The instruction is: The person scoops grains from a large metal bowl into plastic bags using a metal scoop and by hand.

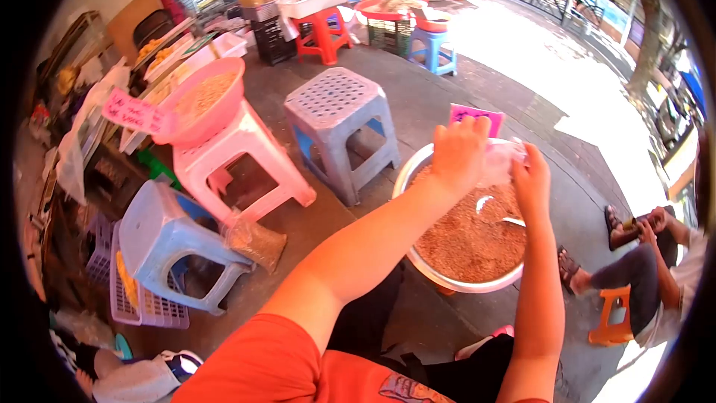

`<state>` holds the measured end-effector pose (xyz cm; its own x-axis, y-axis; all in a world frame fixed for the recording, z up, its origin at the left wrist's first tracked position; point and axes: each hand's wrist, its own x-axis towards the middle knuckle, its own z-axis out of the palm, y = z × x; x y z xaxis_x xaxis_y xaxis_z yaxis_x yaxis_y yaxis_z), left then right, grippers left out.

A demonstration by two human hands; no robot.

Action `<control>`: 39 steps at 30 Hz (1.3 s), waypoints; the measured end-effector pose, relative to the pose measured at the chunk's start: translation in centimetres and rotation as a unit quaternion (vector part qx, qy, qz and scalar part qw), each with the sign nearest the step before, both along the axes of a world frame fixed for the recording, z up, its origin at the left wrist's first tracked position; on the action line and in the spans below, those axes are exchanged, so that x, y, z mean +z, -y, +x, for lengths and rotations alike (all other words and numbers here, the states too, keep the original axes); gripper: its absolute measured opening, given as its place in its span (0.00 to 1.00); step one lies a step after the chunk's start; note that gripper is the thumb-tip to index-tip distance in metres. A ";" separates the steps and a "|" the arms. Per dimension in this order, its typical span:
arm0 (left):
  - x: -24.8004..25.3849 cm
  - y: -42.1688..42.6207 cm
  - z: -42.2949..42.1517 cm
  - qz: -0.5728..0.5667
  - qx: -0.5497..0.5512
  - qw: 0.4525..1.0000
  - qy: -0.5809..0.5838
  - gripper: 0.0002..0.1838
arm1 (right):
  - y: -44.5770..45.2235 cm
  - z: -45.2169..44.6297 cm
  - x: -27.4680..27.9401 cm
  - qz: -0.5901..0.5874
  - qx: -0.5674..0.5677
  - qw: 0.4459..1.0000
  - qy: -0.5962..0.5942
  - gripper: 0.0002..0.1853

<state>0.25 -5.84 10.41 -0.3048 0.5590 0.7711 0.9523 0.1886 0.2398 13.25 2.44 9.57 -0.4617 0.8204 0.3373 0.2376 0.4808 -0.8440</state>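
Note:
Over a wide metal basin (470, 287) of reddish-brown grainy food (462, 242), a thin, see-through plastic bag (498, 164) is stretched between my two hands. My left hand (460, 153) is closed at the bag's left side, its fingertips partly turned away from view. On the other side, my right hand (531, 175) pinches the bag's edge. Below the bag, a metal scoop (488, 209) lies in the grainy food. Just behind my left hand stands a pink sign (477, 116) with dark writing.
A grey stool (335, 97) stands beyond my left arm. Further left, a pink stool (231, 157) bears a pink basin (224, 78), near a blue stool (160, 227) and a filled bag (257, 242). At right, a person (656, 269) sits close to the basin.

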 end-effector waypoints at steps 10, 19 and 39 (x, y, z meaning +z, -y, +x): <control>-1.0 0.7 -6.6 -0.096 0.094 0.990 0.053 0.08 | -5.1 3.6 -5.9 0.123 -0.075 0.983 0.110 0.22; -3.2 1.1 -4.9 -0.234 0.035 0.964 0.122 0.11 | -7.2 12.2 -13.8 -0.085 -0.204 0.895 0.387 0.28; -4.7 1.4 -10.9 -0.023 -0.095 0.840 0.535 0.14 | -2.4 1.2 -8.5 -0.096 0.134 0.977 0.138 0.14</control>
<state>-10.62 -7.24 5.75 -0.7113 0.6971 0.0899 0.2115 0.0902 0.9732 14.46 4.81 1.09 -0.7205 0.6931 0.0215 0.3558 0.3962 -0.8464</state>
